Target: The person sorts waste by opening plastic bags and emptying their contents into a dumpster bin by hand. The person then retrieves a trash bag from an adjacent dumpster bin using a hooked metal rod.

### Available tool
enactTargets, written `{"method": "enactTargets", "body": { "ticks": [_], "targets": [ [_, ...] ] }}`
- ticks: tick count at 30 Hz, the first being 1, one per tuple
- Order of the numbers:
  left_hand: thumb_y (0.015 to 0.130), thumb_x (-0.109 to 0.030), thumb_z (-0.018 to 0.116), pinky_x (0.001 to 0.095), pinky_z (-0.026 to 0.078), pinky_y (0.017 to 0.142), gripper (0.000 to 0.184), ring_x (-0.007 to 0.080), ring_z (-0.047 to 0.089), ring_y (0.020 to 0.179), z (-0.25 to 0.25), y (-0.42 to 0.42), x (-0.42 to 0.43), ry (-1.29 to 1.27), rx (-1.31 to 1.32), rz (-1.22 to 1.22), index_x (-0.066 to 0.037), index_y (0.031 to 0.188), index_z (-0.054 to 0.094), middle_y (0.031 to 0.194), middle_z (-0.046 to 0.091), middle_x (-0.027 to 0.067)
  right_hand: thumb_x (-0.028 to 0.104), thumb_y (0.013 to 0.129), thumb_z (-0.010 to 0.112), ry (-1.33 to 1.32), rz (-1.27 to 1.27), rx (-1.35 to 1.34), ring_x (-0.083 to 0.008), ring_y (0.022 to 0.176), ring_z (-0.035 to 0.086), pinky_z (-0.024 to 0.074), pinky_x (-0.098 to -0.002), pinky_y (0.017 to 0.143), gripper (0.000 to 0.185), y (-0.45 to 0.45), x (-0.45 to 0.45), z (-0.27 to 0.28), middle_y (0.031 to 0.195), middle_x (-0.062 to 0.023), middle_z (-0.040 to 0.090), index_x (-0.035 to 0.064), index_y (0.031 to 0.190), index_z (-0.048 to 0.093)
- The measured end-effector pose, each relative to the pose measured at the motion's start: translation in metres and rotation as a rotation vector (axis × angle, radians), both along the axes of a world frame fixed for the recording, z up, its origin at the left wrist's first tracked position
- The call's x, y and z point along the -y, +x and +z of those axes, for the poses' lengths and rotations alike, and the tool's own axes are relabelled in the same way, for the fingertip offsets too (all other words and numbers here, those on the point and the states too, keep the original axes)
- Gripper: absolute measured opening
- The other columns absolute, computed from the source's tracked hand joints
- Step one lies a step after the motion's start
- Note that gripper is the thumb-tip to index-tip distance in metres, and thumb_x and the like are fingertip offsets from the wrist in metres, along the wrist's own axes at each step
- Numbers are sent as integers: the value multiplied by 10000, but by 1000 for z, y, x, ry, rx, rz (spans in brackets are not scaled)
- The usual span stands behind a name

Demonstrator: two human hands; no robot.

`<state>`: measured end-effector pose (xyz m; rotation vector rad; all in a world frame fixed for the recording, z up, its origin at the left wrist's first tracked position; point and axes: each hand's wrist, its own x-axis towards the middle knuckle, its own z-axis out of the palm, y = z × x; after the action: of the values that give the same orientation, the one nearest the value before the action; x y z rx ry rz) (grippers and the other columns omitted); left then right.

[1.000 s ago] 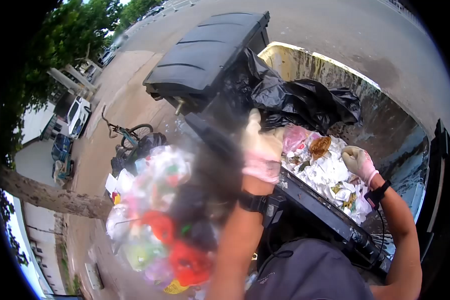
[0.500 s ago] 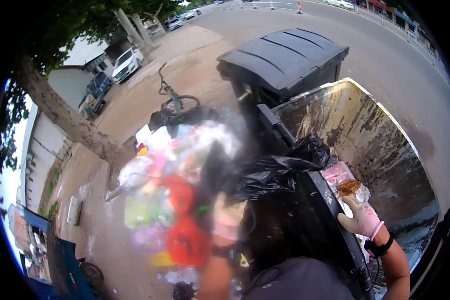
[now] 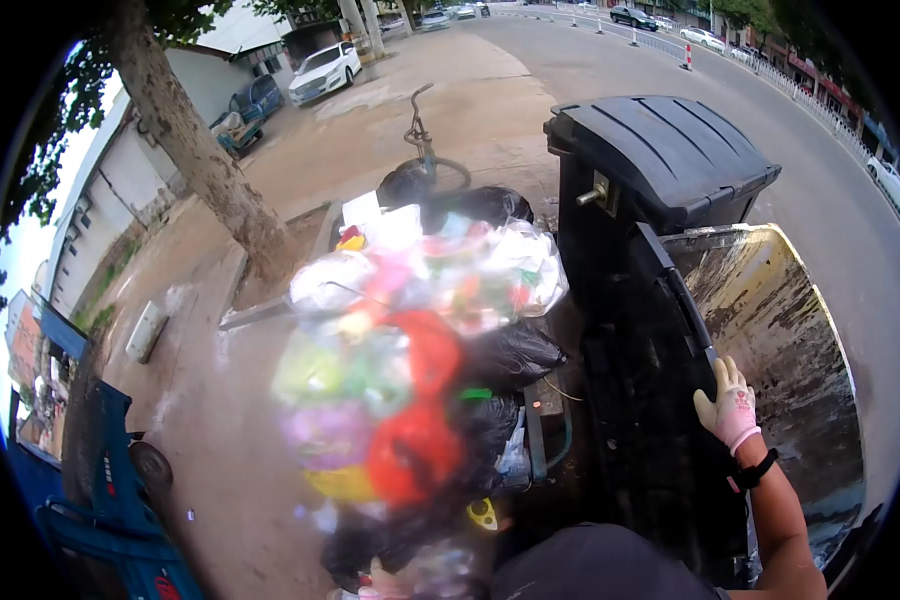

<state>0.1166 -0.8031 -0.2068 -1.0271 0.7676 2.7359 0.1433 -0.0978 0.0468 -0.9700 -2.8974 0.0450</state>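
Note:
My right hand [image 3: 730,408], in a pale glove with a pink cuff, lies with fingers stretched at the edge between a black plastic panel [image 3: 635,430] and an open bin [image 3: 810,345] with stained inner walls. It appears to hold nothing. Low in the view, my left hand [image 3: 378,583] shows only in part and is smeared; its fingers cannot be made out. Black bags [image 3: 360,550] and clear plastic [image 3: 440,570] are nearest to it. Above lies a blurred heap of bagged rubbish, with red bags [image 3: 417,455], a yellow-green bag [image 3: 307,370] and a black bag [image 3: 520,353].
A closed black wheeled bin [image 3: 670,155] stands behind the open one. A bicycle [image 3: 425,150] is beyond the heap. To the left are a tree trunk [image 3: 185,140], a blue vehicle [image 3: 95,500] and a pale block [image 3: 147,332] on the ground.
The view has swung right. My left hand has dropped from the black bag by the bin to the lower edge. My right hand has moved from the rubbish inside the bin to its edge.

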Motion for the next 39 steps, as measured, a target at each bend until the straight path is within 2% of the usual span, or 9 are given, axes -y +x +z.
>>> {"method": "enactTargets", "body": {
  "ticks": [4,8,15,16,18,24,32,35,39],
  "targets": [
    [995,-321,483,448,473,1135,521,319,606,1285,-60,75,104,-81,-38,3,-25,1417,560,1414,612,174,358,896,688,68,-185,17,-375,1447,412,390,-618,1106,774,-47,-8,-14,1653,-149,329,102,1554,371],
    [658,-133,924,360,587,880,566,264,710,936,-20,141,143,-1694,458,-608,15,1141,669,1071,746,126,358,942,690,-12,-46,-104,-474,1396,457,413,-469,1148,827,-46,-82,-93,1521,-340,439,17,1581,293],
    [638,-270,961,362,566,935,749,259,703,1035,-128,227,261,-1514,481,-481,27,1222,597,1144,724,147,468,950,645,142,-91,139,-471,1379,479,425,-477,1132,884,-59,-96,-93,1492,-340,480,-3,1592,261],
    [589,-339,980,366,543,986,878,253,675,1122,-55,194,220,-1694,743,-667,48,1252,554,1186,696,149,487,935,649,140,-153,194,-477,1365,492,428,-481,1128,899,-65,-87,-87,1492,-351,471,-12,1582,275],
    [544,-348,989,367,524,1025,958,279,641,1176,-120,249,270,-1981,814,-693,59,1270,513,1223,659,155,476,927,662,140,-154,171,-477,1341,521,446,-479,1111,900,-68,-84,-87,1458,-356,506,-34,1569,290],
    [752,-577,875,392,476,1065,1212,309,561,1315,-117,253,269,-1075,969,483,56,1593,274,1539,496,204,455,945,638,191,-88,137,-471,1311,549,461,-482,1090,856,-62,-82,-89,1425,-350,541,-50,1555,312],
    [737,-530,815,443,400,1171,1051,375,471,1440,2,179,205,-1393,1325,-650,-49,1572,397,1557,478,237,465,975,610,234,-39,143,-471,1320,538,452,-481,1092,815,-55,-74,-84,1457,-332,522,-38,1553,330],
    [846,-458,770,410,434,1123,871,329,543,1363,32,165,196,-1201,1216,-775,7,1511,453,1499,537,221,469,976,610,231,-55,154,-472,1317,539,453,-479,1088,809,-56,-68,-80,1461,-323,523,-26,1555,336],
    [895,-690,500,472,437,1138,882,383,536,1378,25,176,195,-1435,1384,-951,-33,1483,528,1486,551,233,479,974,613,210,-51,133,-475,1310,544,454,-478,1088,805,-55,-72,-84,1452,-329,526,-4,1559,342]
  ]
}}
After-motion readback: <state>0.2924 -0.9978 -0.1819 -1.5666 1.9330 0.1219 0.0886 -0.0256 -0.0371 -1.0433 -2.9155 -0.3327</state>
